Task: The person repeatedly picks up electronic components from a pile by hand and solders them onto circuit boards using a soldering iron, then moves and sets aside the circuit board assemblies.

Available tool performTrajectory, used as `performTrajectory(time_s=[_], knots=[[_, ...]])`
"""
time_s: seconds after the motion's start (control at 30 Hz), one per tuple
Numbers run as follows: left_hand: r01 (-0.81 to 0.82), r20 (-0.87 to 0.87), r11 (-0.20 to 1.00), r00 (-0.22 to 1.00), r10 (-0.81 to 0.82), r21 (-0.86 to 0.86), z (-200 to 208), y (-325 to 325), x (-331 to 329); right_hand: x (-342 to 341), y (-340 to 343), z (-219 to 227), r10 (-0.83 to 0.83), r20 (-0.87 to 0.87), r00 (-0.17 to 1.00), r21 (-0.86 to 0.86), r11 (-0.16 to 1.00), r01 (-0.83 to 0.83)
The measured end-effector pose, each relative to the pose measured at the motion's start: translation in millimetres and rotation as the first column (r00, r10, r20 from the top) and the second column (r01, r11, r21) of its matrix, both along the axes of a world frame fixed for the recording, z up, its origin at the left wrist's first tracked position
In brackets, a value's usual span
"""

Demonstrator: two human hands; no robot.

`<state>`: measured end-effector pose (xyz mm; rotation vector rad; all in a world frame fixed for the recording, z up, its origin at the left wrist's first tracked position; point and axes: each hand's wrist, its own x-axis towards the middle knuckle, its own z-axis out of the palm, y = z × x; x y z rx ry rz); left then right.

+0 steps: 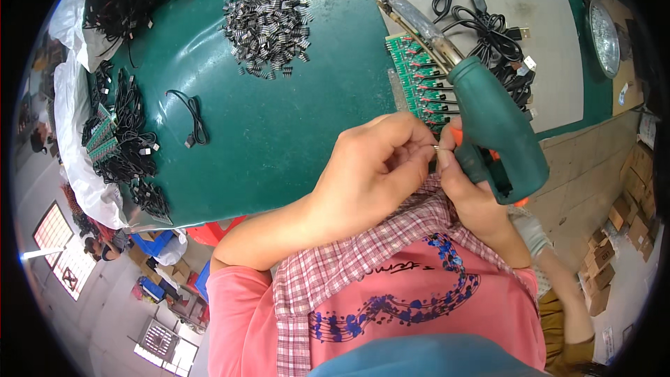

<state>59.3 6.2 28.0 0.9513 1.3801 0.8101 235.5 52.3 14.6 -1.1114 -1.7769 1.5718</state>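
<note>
- Small silvery piece: pinched between the fingertips of both hands, in front of the chest near the table's edge; too small to make out its exact form.
- Left hand: fingers curled in, thumb and forefinger closed on the piece.
- Right hand: thumb closed on the same piece from the other side; remaining fingers mostly hidden by the soldering gun.
- Soldering gun: green body, orange trigger, over the right hand; cannot tell how it is gripped. Metal nose points up and left.
- Circuit boards: green, in a row just beyond the hands, partly under the gun's nose; short red and black wires along them.
- Black cables: coiled, with plugs, on a grey mat.
- Metal dish: right of the mat.
- Small metal parts: heaped on the green table.
- Single cable: lies left of the hands.
- Cable bundles: far left, beside white plastic sheeting.
- Another person's forearm: lower right.
</note>
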Motion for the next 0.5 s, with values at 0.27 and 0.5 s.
performTrajectory(time_s=[0.27,0.5], knots=[[-0.262,-0.073,0.944,0.965,0.253,-0.201,-20,43,-34,22,-13,6,-0.098,0.045,0.994,-0.29,0.951,0.107],[-0.262,-0.17,0.932,0.96,0.224,-0.252,-26,58,-32,49,-14,-5,0.083,0.127,0.988,-0.167,0.984,-0.061]])
